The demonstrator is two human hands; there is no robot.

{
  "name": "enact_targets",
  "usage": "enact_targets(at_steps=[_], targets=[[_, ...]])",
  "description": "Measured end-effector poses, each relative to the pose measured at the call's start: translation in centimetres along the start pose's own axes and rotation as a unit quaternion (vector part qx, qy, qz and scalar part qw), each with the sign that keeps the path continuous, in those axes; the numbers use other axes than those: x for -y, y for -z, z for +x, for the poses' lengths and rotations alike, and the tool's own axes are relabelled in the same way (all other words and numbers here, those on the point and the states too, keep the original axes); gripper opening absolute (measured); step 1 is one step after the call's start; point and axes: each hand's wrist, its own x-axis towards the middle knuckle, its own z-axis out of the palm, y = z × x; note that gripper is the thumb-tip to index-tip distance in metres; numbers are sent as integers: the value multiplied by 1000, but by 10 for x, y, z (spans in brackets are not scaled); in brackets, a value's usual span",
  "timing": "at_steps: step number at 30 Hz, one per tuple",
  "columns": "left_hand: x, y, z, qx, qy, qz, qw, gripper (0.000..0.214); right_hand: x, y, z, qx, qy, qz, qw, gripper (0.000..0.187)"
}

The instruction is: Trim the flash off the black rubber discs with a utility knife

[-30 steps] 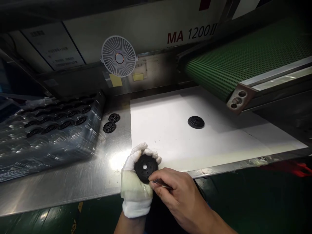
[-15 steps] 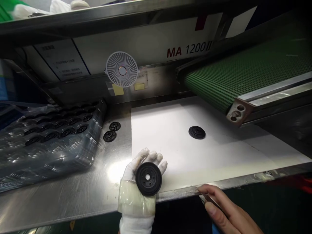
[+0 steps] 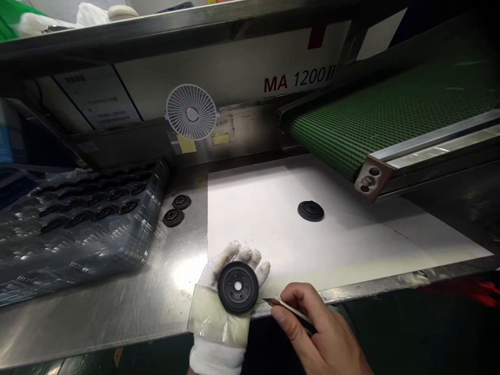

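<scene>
Disc (image 3: 238, 288), black, ringed, with a pale centre hole, lying face-up on the gloved left grip (image 3: 208, 278), held loosely, fingers (image 3: 244, 254) half curled behind its rim, band of clear tape (image 3: 216, 312) round the palm just below. Right grip (image 3: 312, 328), bare, pinched closed on a slim knife (image 3: 291, 310), dark tip just beside the disc's rim at 4 o'clock, apparently not touching. Both hands at the front edge of a steel desk (image 3: 117, 291). White sheet (image 3: 253, 219) at 12 o'clock, one more disc (image 3: 310, 211) on it toward 1 o'clock. Two discs (image 3: 182, 202) on bare steel at 11 o'clock. Film-wrapped tray (image 3: 78, 239) of discs at 10 o'clock. Green belt (image 3: 383, 114) at 1 o'clock, white fan (image 3: 191, 112) at 12 o'clock against a panel (image 3: 299, 78) marked MA 1200 II.
</scene>
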Motion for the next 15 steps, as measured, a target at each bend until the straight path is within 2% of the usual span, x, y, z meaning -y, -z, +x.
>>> enact_targets(at_steps=[3, 6, 8, 11, 13, 15], targets=[[0, -2, 1, -11, -6, 1, 1000, 21, 2, -13, -2, -15, 39, -10, 999, 18], [1, -4, 1, -27, -12, 4, 1000, 20, 5, -18, -5, 17, 89, -18, 996, 17], [2, -3, 1, -31, -14, 3, 999, 19, 8, -15, -5, 45, 88, -3, 995, 16], [-2, 3, 2, -10, -23, 28, 999, 19, 6, -3, -3, 47, 73, 7, 996, 12], [-14, 9, 3, 15, -81, 125, 989, 20, -4, 8, -3, 54, 71, -13, 996, 16], [-35, 17, 6, 32, -196, 292, 936, 24, -22, 19, -6, 81, 62, -36, 994, 22]])
